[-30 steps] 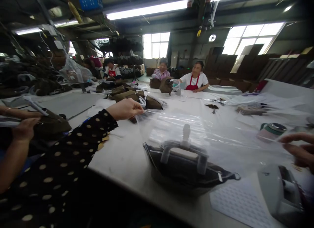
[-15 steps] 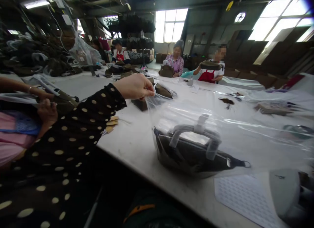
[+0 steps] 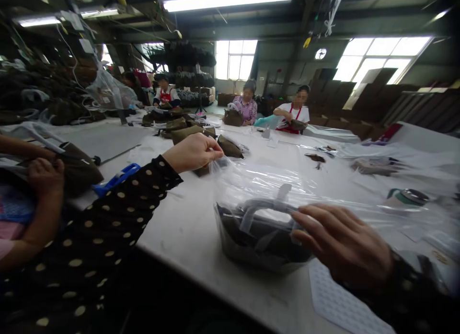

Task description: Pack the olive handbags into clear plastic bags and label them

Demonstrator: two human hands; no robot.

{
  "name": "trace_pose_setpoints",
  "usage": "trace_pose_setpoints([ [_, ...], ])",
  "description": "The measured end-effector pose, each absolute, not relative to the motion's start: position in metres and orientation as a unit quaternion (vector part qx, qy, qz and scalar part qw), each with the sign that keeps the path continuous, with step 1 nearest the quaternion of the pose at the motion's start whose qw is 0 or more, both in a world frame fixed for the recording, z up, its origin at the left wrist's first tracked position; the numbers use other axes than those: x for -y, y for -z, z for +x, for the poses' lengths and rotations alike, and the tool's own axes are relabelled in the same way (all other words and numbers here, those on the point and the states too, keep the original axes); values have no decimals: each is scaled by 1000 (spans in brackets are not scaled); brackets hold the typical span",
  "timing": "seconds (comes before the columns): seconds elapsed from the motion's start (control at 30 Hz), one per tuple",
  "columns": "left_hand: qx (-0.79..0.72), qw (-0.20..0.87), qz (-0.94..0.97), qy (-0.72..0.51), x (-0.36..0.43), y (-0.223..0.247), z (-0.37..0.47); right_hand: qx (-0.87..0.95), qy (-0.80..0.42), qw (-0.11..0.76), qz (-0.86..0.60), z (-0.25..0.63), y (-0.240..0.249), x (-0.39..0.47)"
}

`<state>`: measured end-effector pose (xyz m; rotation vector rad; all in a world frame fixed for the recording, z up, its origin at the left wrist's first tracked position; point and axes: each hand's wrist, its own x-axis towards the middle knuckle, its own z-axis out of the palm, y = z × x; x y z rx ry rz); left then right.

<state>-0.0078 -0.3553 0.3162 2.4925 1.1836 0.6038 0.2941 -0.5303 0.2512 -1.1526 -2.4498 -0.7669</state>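
Observation:
A dark handbag (image 3: 262, 238) with raised, wrapped handles stands inside a clear plastic bag (image 3: 251, 180) near the front edge of the white table (image 3: 179, 224). My left hand (image 3: 196, 153) pinches the plastic bag's upper left corner between thumb and fingertips, above and left of the handbag. At the handbag's right side is my right hand (image 3: 345, 238), slightly blurred, its fingers bent and a little apart over the plastic beside the handle. It grips nothing that I can see.
At the left, another person's hand (image 3: 46, 176) rests by an olive bag (image 3: 81, 168); a blue object (image 3: 117, 178) lies nearby. More olive bags (image 3: 190, 132) are behind my left hand. A textured white sheet (image 3: 345, 305) and a roll of tape (image 3: 409, 197) lie at right.
My right hand has come into view at the handbag's right side. My left hand still pinches the plastic. The blue object at left now shows, and the view has tilted up.

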Motion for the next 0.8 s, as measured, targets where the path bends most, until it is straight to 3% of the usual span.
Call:
trace_pose_setpoints([
  [0.13, -416, 163, 868, -217, 359, -317, -9, 827, 317, 87, -456, 260, -224, 487],
  [0.3, -414, 136, 872, -224, 360, -314, -11, 816, 181, 64, -545, 261, -228, 464],
  [0.47, -420, -43, 877, -228, 370, -319, -5, 842, 170, 129, -496, 267, -235, 474],
  [0.6, -218, -164, 937, -216, 384, -316, 30, 878, 223, 182, -383, 271, -231, 498],
  [0.7, -182, -131, 971, -85, 380, -308, 63, 900, 159, 219, -342, 272, -228, 511],
  [0.8, -234, -5, 972, -21, 369, -305, 78, 822, -4, 276, -498, 278, -226, 510],
])
